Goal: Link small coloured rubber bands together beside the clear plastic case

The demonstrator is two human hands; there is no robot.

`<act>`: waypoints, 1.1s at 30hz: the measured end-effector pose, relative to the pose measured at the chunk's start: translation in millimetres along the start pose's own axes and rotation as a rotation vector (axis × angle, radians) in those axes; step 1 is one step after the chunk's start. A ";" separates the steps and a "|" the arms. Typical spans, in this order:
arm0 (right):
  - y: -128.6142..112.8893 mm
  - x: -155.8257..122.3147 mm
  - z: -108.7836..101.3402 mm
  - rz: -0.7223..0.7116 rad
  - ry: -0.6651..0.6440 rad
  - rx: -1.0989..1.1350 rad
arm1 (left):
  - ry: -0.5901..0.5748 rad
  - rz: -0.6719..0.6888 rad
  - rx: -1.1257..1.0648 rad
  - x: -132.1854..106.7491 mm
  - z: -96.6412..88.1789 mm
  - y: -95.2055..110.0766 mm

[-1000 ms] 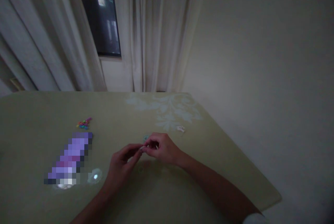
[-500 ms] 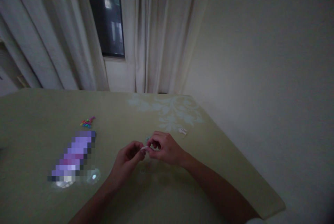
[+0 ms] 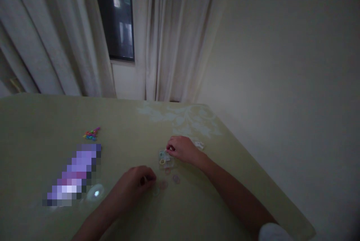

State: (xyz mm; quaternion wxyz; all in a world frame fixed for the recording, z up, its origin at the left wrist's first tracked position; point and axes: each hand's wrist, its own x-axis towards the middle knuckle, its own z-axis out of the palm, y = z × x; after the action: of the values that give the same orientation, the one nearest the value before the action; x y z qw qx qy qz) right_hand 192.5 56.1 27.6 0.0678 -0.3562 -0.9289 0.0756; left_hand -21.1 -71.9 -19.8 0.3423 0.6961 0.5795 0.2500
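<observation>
resting right hand (image 3: 182,149) fingertips on small rings (image 3: 164,157); left hand (image 3: 137,181) nearby.

It looked like a room in a home at night: pale curtains (image 3: 174,35) framed a dark window (image 3: 115,16), beside a floral-patterned bench (image 3: 180,119).

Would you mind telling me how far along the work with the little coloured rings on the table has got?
Done: a few loose rings lie on the table between the hands. In hand: the right hand reaches into the small clear pack of rings; the left hand is curled, its grip hidden. Left: the colourful pile farther off lies untouched.
</observation>
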 end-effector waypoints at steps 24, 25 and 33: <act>-10.0 3.9 8.8 0.022 -0.063 -0.171 | -0.064 0.008 0.127 -3.7 20.0 -2.2; -9.9 3.9 8.8 0.021 -0.069 -0.163 | -0.065 0.004 0.111 -3.4 19.6 -2.3; -9.4 3.0 8.1 0.038 -0.111 -0.136 | -0.090 -0.004 0.107 -0.7 17.3 -1.5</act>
State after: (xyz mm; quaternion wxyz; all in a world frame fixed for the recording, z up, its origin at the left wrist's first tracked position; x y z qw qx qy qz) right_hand 182.7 50.5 21.7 -0.0098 -0.3728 -0.9273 0.0334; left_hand -9.4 -75.6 -32.0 0.3307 0.7227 0.5776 0.1864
